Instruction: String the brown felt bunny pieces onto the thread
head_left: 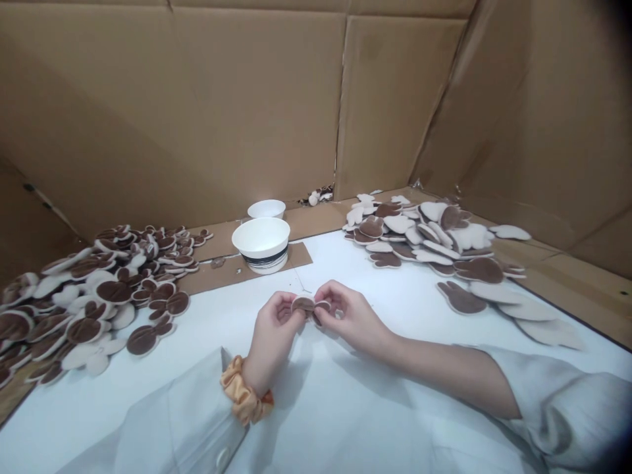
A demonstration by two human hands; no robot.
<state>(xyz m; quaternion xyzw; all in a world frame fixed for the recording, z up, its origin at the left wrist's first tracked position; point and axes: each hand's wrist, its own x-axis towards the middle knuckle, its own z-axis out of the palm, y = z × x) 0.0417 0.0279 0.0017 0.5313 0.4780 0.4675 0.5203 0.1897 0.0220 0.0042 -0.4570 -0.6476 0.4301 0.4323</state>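
Note:
Both of my hands meet over the white table top [375, 395] at the centre of the view. Between them is a small brown-and-cream fabric piece with ears [307, 306]. My left hand [272, 329] pinches its left side, fingers curled; an orange scrunchie [241, 392] sits on that wrist. My right hand [350, 317] pinches the right side of the same piece, fingers closed around it. Part of the piece is hidden behind my fingers.
A large heap of brown-and-cream pieces [93, 303] lies at the left, another heap [434, 240] at the back right. Two white bowls [261, 242] stand on a cardboard strip behind my hands. Cardboard walls [197, 112] close in the back and sides.

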